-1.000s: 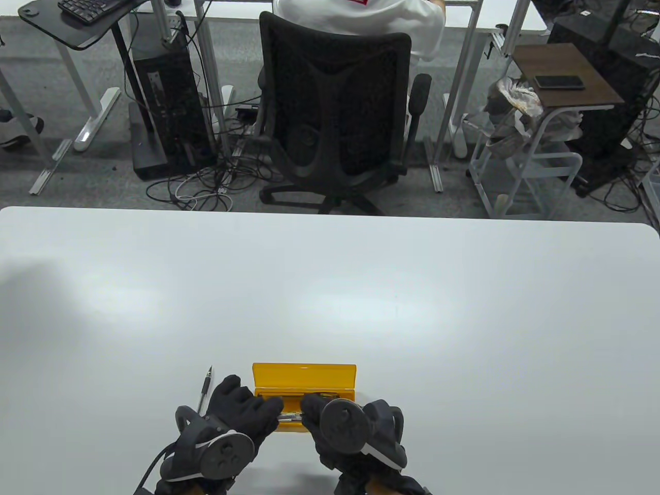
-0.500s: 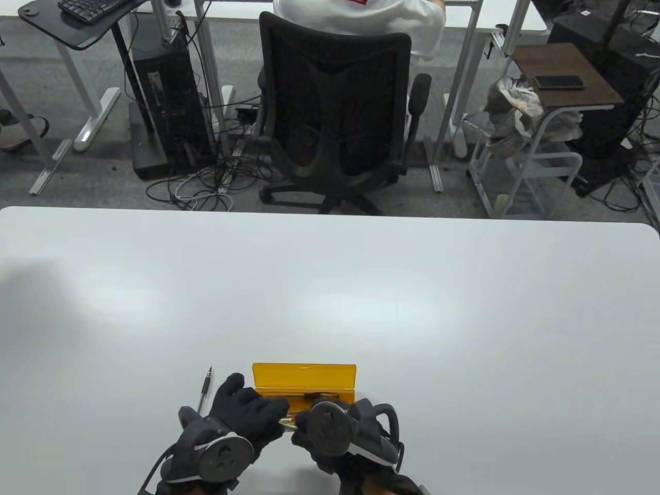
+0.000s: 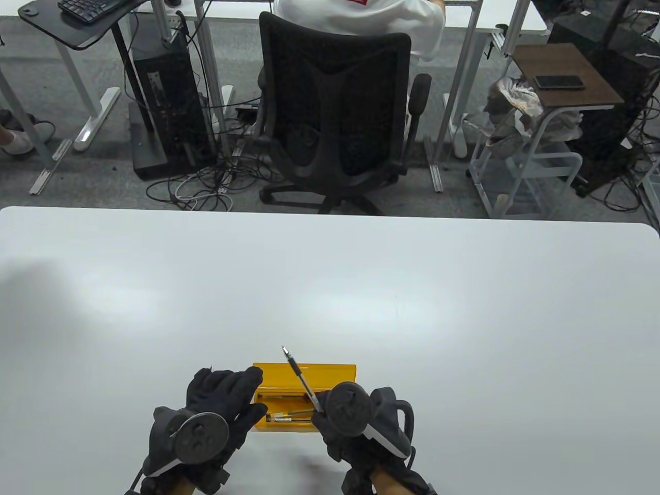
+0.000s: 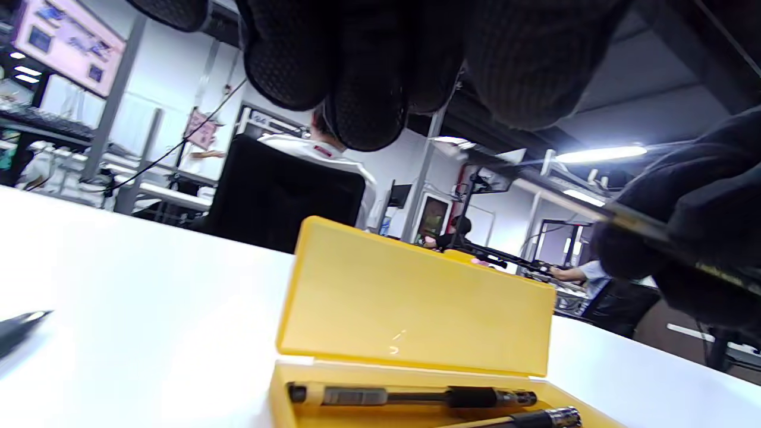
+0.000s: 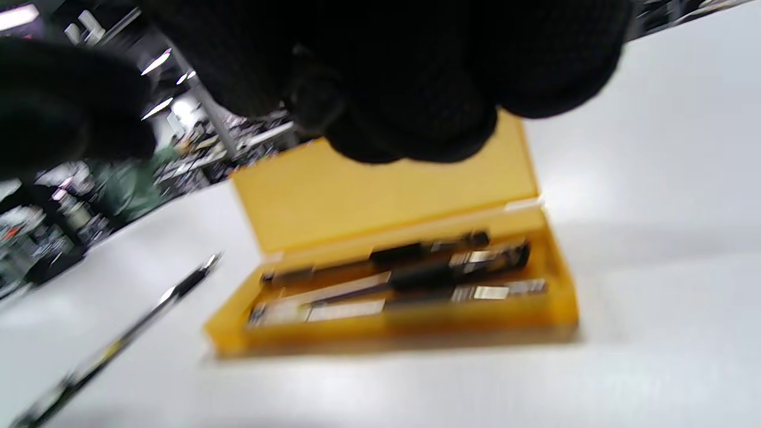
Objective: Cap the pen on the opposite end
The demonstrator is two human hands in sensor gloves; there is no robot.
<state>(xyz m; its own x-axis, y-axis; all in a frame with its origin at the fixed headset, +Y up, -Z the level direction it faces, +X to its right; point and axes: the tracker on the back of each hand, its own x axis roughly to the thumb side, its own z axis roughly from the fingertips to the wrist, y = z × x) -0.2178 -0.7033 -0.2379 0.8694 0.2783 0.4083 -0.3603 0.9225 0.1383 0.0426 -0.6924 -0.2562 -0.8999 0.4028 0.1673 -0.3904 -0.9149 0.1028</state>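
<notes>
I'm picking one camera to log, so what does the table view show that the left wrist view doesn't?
Only the table view shows the right hand holding a pen up over the case, tip pointing away, and the left hand's tracker. Only the left wrist view shows the pen in the tray close up, and another pen's tip on the table. Both show the open yellow case.

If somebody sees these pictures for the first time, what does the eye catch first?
First the open yellow pen case near the table's front edge, with pens lying inside. Next the right hand holds a pen slanting up over the case, while the left hand hovers at the case's left end.
</notes>
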